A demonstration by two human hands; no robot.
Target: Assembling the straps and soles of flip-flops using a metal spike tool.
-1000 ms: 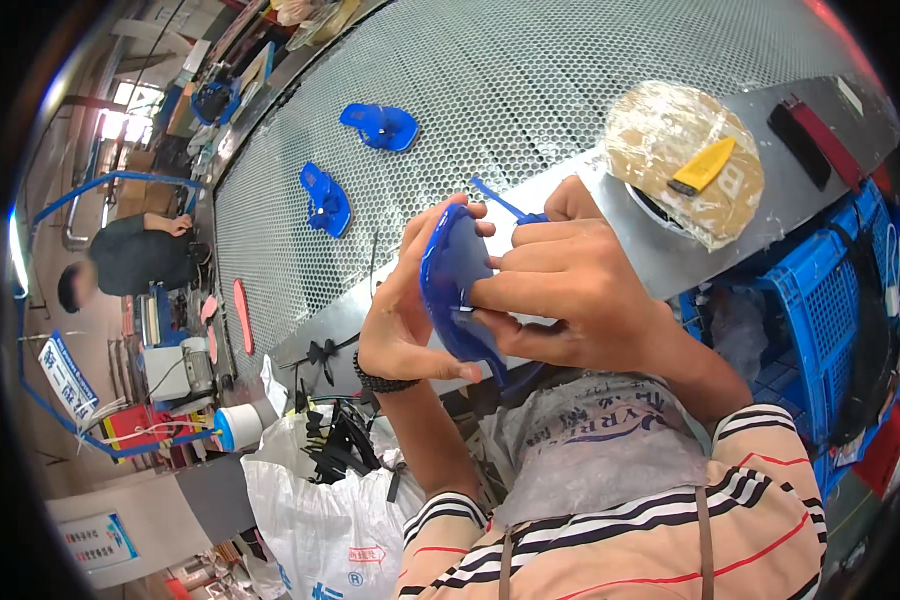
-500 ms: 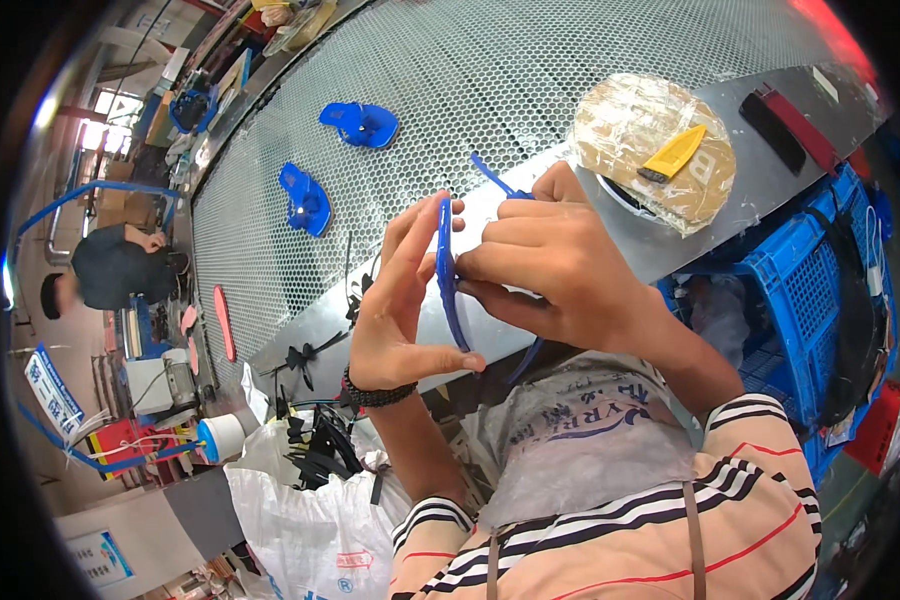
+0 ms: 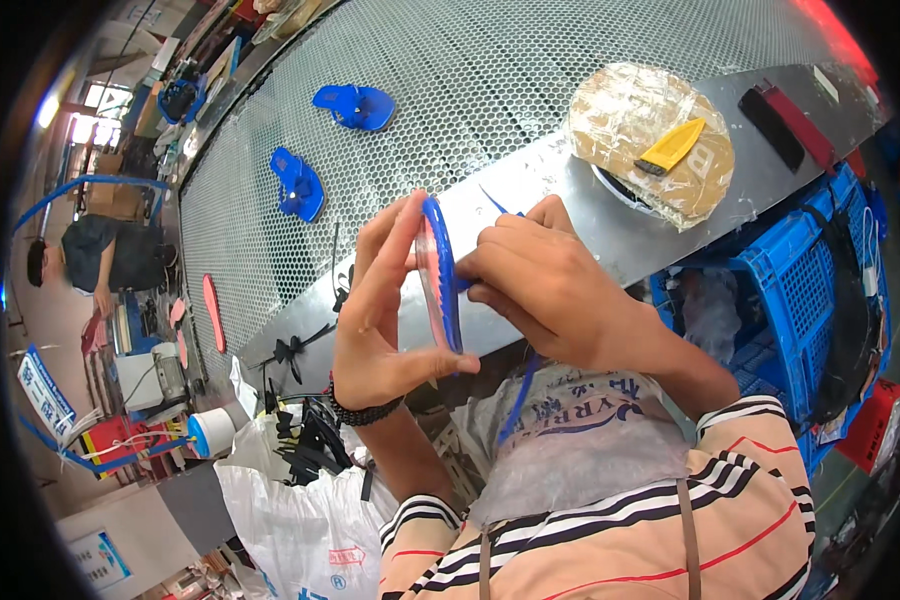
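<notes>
My left hand (image 3: 385, 320) grips a blue sandal sole (image 3: 440, 285) on edge between thumb and fingertips, its pinkish underside toward the palm. Against the sole's blue face, my right hand (image 3: 555, 275) is closed in a pinch on a blue strap (image 3: 518, 400). One strap end hangs below that hand and another pokes out above it; the pinched middle is hidden by the fingers. Farther off on the mesh lie two blue sandals, one (image 3: 356, 107) farther back and the other (image 3: 297, 185) nearer and to the left.
A perforated metal belt (image 3: 450, 90) spans the far side. At right, a taped cardboard disc (image 3: 620, 120) tops a round container, bearing a yellow-handled brush (image 3: 675, 145). A blue crate (image 3: 800, 300) stands right; a white sack (image 3: 300, 520) and black straps (image 3: 288, 350) are left. A person (image 3: 110, 255) works far left.
The sole has turned in my left hand, so its pinkish underside now shows. The lower strap end hangs farther down. The blue sandals have shifted slightly left in view.
</notes>
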